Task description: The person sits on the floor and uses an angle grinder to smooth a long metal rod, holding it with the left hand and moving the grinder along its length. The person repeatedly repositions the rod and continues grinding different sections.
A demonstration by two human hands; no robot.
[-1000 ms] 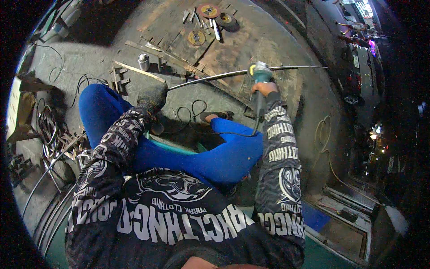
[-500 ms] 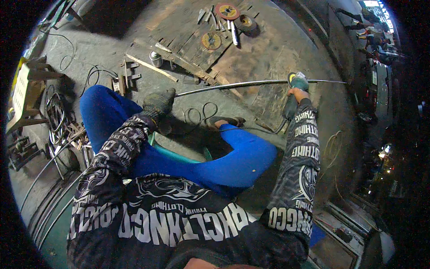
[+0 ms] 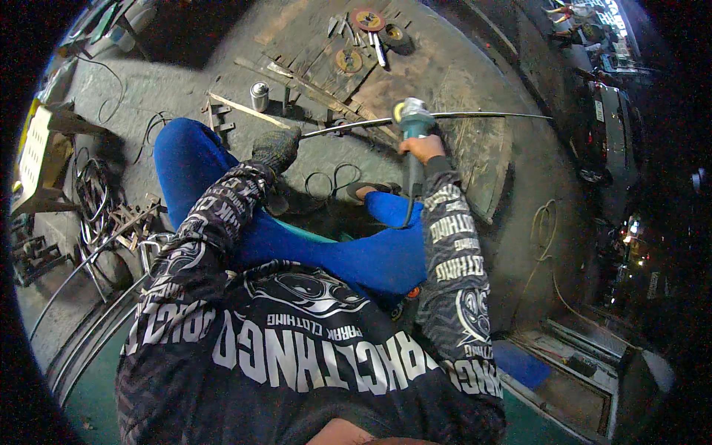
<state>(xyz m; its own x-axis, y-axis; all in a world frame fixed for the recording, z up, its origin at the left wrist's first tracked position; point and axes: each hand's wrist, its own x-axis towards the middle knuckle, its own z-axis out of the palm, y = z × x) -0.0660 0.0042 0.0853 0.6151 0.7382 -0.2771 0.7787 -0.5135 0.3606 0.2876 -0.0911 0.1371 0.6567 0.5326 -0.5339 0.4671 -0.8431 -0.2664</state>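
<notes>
My left hand (image 3: pixel 276 150), in a dark knitted glove, is closed around the near end of a long thin metal rod (image 3: pixel 489 114). From there the rod runs out to the right over the wooden boards. My bare right hand (image 3: pixel 424 148) grips a green angle grinder (image 3: pixel 417 127) by its body. The grinder's head, with a yellowish disc, rests at or just over the rod's middle; whether they touch I cannot tell. A dark power cord trails from the grinder's lower end toward my leg.
Beyond the rod, flat discs (image 3: pixel 368 19) and metal strips lie on the wooden boards (image 3: pixel 460 144). A spray can (image 3: pixel 259 96) stands on the floor near some wood strips. At left are a plastic stool (image 3: pixel 48 152) and coiled cable (image 3: pixel 93 185). A parked vehicle (image 3: pixel 610 133) stands at right.
My right hand has moved the grinder left along the rod, closer to my left hand, and the tool's head is turned more toward the left. My left hand keeps its grip.
</notes>
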